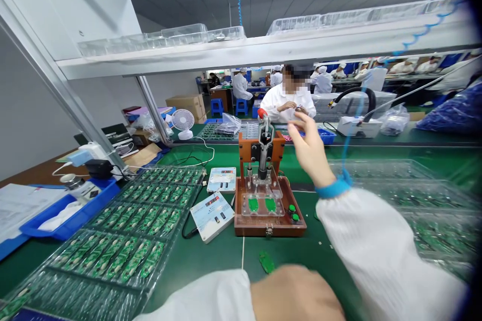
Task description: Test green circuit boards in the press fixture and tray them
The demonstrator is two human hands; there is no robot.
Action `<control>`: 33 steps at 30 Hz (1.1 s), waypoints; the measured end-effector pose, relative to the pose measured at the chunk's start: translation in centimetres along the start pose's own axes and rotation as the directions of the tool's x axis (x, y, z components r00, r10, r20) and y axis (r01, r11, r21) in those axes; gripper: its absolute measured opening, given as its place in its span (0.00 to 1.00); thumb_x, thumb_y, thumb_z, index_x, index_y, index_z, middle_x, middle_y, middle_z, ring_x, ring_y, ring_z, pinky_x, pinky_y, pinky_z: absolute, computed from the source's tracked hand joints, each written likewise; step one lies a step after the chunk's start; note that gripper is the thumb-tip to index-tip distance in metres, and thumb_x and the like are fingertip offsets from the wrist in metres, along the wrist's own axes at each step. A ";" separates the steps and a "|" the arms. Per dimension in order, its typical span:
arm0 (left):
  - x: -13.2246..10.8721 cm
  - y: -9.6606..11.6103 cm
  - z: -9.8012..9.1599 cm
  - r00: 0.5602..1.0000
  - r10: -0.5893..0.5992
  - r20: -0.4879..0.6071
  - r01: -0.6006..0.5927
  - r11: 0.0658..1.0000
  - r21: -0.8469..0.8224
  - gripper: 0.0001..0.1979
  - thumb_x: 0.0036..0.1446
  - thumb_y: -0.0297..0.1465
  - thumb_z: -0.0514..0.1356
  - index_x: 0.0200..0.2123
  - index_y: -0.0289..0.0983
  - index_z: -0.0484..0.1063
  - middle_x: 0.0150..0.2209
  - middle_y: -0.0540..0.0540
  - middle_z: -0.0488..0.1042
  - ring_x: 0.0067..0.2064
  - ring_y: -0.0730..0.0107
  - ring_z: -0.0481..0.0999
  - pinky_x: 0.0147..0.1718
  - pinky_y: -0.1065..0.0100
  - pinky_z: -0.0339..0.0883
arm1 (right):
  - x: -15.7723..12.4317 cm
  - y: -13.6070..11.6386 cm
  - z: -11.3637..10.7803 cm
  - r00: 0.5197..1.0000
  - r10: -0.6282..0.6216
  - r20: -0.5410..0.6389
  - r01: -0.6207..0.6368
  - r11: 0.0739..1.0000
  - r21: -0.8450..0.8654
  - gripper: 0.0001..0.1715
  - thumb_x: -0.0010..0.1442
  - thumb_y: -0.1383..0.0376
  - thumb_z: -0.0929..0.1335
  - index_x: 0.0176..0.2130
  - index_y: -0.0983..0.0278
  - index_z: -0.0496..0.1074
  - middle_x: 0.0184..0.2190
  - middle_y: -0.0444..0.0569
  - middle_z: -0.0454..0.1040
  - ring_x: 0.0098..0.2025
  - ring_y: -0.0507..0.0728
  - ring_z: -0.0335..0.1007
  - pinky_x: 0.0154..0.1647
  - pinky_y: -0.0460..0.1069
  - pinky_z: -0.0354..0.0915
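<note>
My right hand (pixel 311 148) is raised with its fingers apart, just right of the toggle clamp (pixel 265 135) and its red-tipped lever, and holds nothing. The clamp tops a test fixture (pixel 244 228) with an orange frame and a brown base. Two green circuit boards (pixel 253 204) lie side by side in its clear plate. At the bottom, my left hand (pixel 297 293) is blurred, its back toward me and its fingers hidden. Just beyond it, a loose green circuit board (pixel 266 262) lies on the green mat.
Two white meter boxes (pixel 212 215) with red digits stand left of the fixture. Farther left is a clear tray (pixel 150 256) of circuit boards; more trays (pixel 433 210) sit at right. A shelf (pixel 211 57) crosses overhead. A co-worker (pixel 288 98) sits opposite. A blue wrist strap (pixel 333 188) trails a cord upward.
</note>
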State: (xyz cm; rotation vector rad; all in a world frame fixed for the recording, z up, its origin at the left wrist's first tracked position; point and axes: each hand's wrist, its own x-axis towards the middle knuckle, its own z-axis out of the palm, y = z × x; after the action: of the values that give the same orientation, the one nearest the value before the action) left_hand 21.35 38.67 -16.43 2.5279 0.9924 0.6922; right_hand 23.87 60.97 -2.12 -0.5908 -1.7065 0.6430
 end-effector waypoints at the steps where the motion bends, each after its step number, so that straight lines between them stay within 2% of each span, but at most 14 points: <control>1: -0.5 -0.9 -1.5 0.995 -0.051 -0.091 0.054 0.998 0.033 0.13 0.67 0.38 0.57 0.30 0.41 0.72 0.32 0.43 0.76 0.38 0.60 0.76 0.38 0.58 0.69 | -2.1 0.9 -0.8 0.999 0.016 -0.048 -0.017 1.000 -0.019 0.28 0.69 0.52 0.64 0.62 0.62 0.64 0.54 0.55 0.74 0.55 0.60 0.70 0.56 0.58 0.65; 2: -1.2 -1.7 -3.0 0.955 -0.132 -0.267 0.155 0.986 0.065 0.14 0.66 0.37 0.57 0.27 0.41 0.69 0.28 0.45 0.74 0.34 0.62 0.74 0.35 0.59 0.67 | -4.3 1.8 -1.3 0.997 0.040 -0.065 -0.043 0.998 -0.039 0.27 0.70 0.52 0.63 0.61 0.63 0.64 0.53 0.57 0.74 0.53 0.61 0.71 0.53 0.58 0.67; 3: -1.9 -2.6 -4.3 0.887 -0.186 -0.423 0.236 0.969 0.068 0.15 0.65 0.34 0.56 0.24 0.40 0.65 0.25 0.47 0.70 0.30 0.65 0.71 0.32 0.61 0.64 | -6.4 2.6 -1.7 0.996 0.063 -0.062 -0.067 0.996 -0.066 0.25 0.70 0.52 0.63 0.58 0.64 0.66 0.51 0.58 0.75 0.50 0.61 0.72 0.50 0.58 0.68; 5: -3.3 -4.1 -6.4 0.722 -0.283 -0.631 0.408 0.911 0.059 0.18 0.67 0.31 0.55 0.22 0.40 0.58 0.22 0.50 0.64 0.28 0.68 0.66 0.30 0.64 0.59 | -10.4 3.7 -1.8 0.995 0.096 0.020 -0.093 0.987 -0.130 0.20 0.69 0.52 0.64 0.49 0.64 0.73 0.45 0.57 0.78 0.46 0.63 0.73 0.46 0.58 0.69; 7: -4.3 -5.4 -7.4 0.594 -0.348 -0.726 0.552 0.832 0.052 0.19 0.68 0.31 0.54 0.23 0.39 0.55 0.23 0.51 0.62 0.29 0.68 0.64 0.30 0.64 0.58 | -13.4 4.1 -1.1 0.986 0.098 0.132 -0.072 0.979 -0.189 0.18 0.69 0.54 0.65 0.44 0.63 0.77 0.44 0.55 0.79 0.47 0.64 0.73 0.49 0.61 0.69; 9: -4.9 -6.5 -7.6 0.523 -0.392 -0.757 0.648 0.760 0.055 0.17 0.68 0.31 0.54 0.25 0.39 0.58 0.26 0.50 0.65 0.34 0.65 0.67 0.34 0.63 0.61 | -15.2 4.0 -0.3 0.970 0.088 0.228 -0.031 0.970 -0.242 0.17 0.69 0.55 0.65 0.47 0.61 0.78 0.47 0.54 0.78 0.53 0.65 0.71 0.55 0.63 0.66; 12: -5.2 -7.5 -7.1 0.508 -0.423 -0.750 0.696 0.714 0.068 0.04 0.67 0.31 0.56 0.42 0.37 0.70 0.45 0.42 0.73 0.52 0.56 0.70 0.51 0.54 0.66 | -16.2 3.4 0.7 0.946 0.087 0.311 0.015 0.950 -0.311 0.18 0.70 0.58 0.64 0.52 0.60 0.77 0.52 0.55 0.76 0.58 0.67 0.67 0.56 0.65 0.64; 14: -5.3 -8.0 -6.7 0.521 -0.448 -0.726 0.711 0.699 0.078 0.14 0.69 0.31 0.56 0.56 0.38 0.67 0.59 0.38 0.68 0.64 0.52 0.63 0.61 0.47 0.60 | -16.2 3.2 0.9 0.935 0.091 0.342 0.033 0.940 -0.339 0.18 0.70 0.59 0.63 0.52 0.61 0.77 0.53 0.56 0.75 0.58 0.68 0.66 0.55 0.65 0.64; 16: -5.3 -8.3 -6.3 0.529 -0.486 -0.695 0.725 0.685 0.073 0.16 0.70 0.32 0.54 0.59 0.40 0.66 0.65 0.39 0.64 0.68 0.51 0.58 0.65 0.43 0.56 | -16.2 3.1 0.9 0.929 0.093 0.359 0.042 0.936 -0.351 0.17 0.71 0.60 0.63 0.50 0.62 0.77 0.53 0.57 0.75 0.58 0.69 0.65 0.55 0.66 0.64; 23: -5.1 -8.5 -6.2 0.517 -0.495 -0.698 0.683 0.730 -0.011 0.13 0.69 0.31 0.54 0.54 0.40 0.69 0.61 0.40 0.68 0.69 0.52 0.57 0.66 0.44 0.54 | -15.8 2.9 0.9 0.926 0.138 0.352 -0.037 0.960 -0.278 0.13 0.69 0.59 0.64 0.47 0.61 0.75 0.51 0.56 0.76 0.58 0.67 0.66 0.57 0.65 0.63; 26: -5.4 -7.8 -6.5 0.412 -0.506 -0.758 0.670 0.732 -0.124 0.10 0.67 0.31 0.57 0.50 0.40 0.72 0.52 0.41 0.74 0.61 0.51 0.67 0.61 0.44 0.61 | -16.1 2.3 0.2 0.925 0.214 0.313 -0.151 0.965 -0.213 0.13 0.68 0.58 0.65 0.48 0.61 0.73 0.46 0.54 0.77 0.50 0.65 0.72 0.54 0.62 0.67; 29: -6.1 -6.3 -6.3 0.294 -0.529 -0.796 0.644 0.725 -0.243 0.07 0.65 0.33 0.60 0.45 0.41 0.74 0.45 0.44 0.76 0.49 0.55 0.75 0.52 0.51 0.68 | -17.4 1.2 -0.9 0.906 0.297 0.300 -0.273 0.955 -0.120 0.15 0.69 0.55 0.64 0.46 0.62 0.72 0.40 0.52 0.78 0.41 0.61 0.76 0.44 0.55 0.73; 31: -6.4 -5.2 -5.7 0.279 -0.525 -0.804 0.613 0.742 -0.271 0.08 0.63 0.34 0.63 0.45 0.42 0.75 0.43 0.46 0.77 0.45 0.59 0.77 0.48 0.56 0.71 | -18.6 0.3 -1.6 0.889 0.325 0.323 -0.325 0.944 -0.058 0.16 0.68 0.53 0.65 0.44 0.62 0.73 0.38 0.51 0.78 0.39 0.59 0.77 0.39 0.51 0.74; 33: -6.6 -4.1 -4.9 0.316 -0.494 -0.810 0.576 0.778 -0.251 0.07 0.61 0.34 0.65 0.42 0.42 0.75 0.40 0.47 0.77 0.41 0.62 0.78 0.43 0.61 0.73 | -19.8 -0.7 -2.0 0.857 0.362 0.368 -0.396 0.918 0.020 0.16 0.67 0.53 0.67 0.43 0.62 0.73 0.39 0.50 0.79 0.39 0.58 0.77 0.40 0.49 0.74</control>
State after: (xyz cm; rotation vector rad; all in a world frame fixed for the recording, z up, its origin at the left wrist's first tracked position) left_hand 12.26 37.59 -16.44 1.5427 2.0837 1.7344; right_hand 30.04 47.15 -15.11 -0.7894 -1.8973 1.1695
